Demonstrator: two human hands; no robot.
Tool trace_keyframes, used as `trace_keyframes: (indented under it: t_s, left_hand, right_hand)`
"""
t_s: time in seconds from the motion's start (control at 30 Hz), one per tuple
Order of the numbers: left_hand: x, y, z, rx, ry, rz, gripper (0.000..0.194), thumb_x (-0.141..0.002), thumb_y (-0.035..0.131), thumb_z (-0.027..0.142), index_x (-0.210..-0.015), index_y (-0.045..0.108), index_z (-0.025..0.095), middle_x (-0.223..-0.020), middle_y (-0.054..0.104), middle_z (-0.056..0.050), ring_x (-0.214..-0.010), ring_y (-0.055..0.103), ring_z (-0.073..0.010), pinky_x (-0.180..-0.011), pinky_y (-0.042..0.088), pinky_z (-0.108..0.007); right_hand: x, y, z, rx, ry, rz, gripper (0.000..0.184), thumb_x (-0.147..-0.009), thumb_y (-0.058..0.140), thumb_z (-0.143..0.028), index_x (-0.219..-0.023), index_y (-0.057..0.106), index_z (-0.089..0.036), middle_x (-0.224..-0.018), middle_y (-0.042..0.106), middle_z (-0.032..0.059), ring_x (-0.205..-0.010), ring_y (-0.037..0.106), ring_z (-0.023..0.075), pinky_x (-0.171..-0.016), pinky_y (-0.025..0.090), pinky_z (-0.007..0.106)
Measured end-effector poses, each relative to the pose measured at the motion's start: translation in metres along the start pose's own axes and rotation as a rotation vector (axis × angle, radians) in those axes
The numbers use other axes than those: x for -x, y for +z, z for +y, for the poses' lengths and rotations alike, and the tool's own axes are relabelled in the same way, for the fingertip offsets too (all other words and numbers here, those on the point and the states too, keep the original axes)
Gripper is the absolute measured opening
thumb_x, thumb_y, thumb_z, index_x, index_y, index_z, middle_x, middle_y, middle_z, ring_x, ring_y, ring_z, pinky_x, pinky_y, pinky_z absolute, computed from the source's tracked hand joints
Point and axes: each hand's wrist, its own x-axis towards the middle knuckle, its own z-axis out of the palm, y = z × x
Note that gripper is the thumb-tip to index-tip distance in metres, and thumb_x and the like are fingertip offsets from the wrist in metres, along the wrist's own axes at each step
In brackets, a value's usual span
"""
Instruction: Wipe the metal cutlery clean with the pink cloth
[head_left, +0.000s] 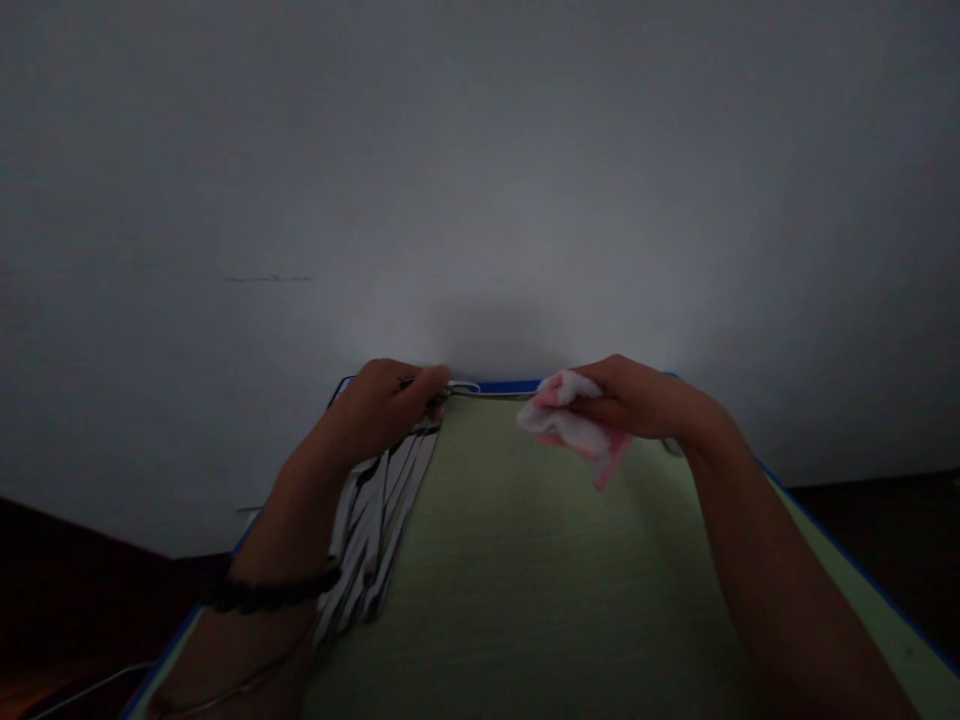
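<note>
My left hand [401, 400] is closed around one end of a piece of metal cutlery [502, 396], near the far edge of the table. The cutlery's thin shaft runs level to the right, toward my other hand; its kind is not clear in the dim light. Bunched in my right hand [634, 395] is a pink and white cloth [574, 425], closed over or beside the shaft's right end, which is hidden. Below my left hand lies a pile of metal cutlery [382, 530], partly covered by my forearm.
The light green tabletop [540, 580] has a blue edge and stands against a pale wall [480, 180]. Beside my right wrist a small shiny object [671, 447] shows in part. The floor on both sides is dark.
</note>
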Motion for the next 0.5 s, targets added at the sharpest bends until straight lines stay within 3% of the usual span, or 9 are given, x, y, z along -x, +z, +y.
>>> trace_keyframes:
  t_s: [0.2,0.5]
  left_hand:
    - [-0.002,0.003,0.008,0.018,-0.009,-0.054,0.043,-0.079,0.036,0.037,-0.042,0.047,0.017,-0.038,0.042,0.003,-0.037,0.036,-0.0083,-0.04,0.025,-0.02]
    - [-0.005,0.03,0.04,-0.218,0.224,-0.095,0.047,-0.085,0.029,0.034,-0.045,0.046,0.017,-0.039,0.043,0.003,-0.043,0.041,-0.01,-0.05,0.028,-0.024]
  right_hand:
    - [-0.011,0.012,-0.009,0.246,-0.004,0.008,0.021,-0.081,0.046,-0.026,-0.087,0.065,-0.019,-0.072,0.065,0.0019,-0.058,0.051,0.0098,-0.054,0.03,0.021]
    - [-0.025,0.028,-0.025,0.44,-0.045,0.025,0.024,-0.082,0.041,-0.026,-0.084,0.063,-0.016,-0.078,0.066,0.0071,-0.063,0.054,0.0134,-0.058,0.03,0.025]
